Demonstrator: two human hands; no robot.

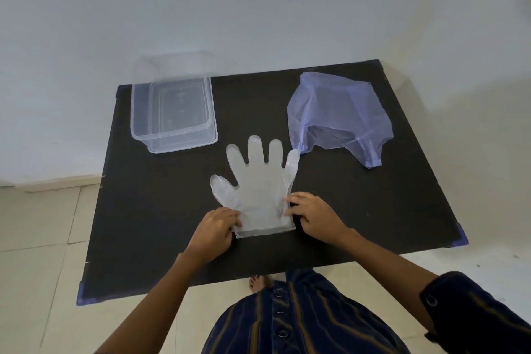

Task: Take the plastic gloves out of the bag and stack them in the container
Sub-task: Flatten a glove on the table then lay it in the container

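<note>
Nearest me, my striped dark shirt (301,322) fills the bottom edge, and both forearms are cut off by the frame. My left hand (214,228) and right hand (314,214) rest on the black table (143,210), fingers loosely curled, fingertips pressing the two sides of the cuff of a flat plastic glove (260,187); whether they pinch it or only press it down I cannot tell. The glove looks like a thin stack, though its layers are hard to count. Farther left sits the clear container (172,112), its contents hard to make out. Farther right lies the crumpled bluish bag (339,112), its opening toward me.
</note>
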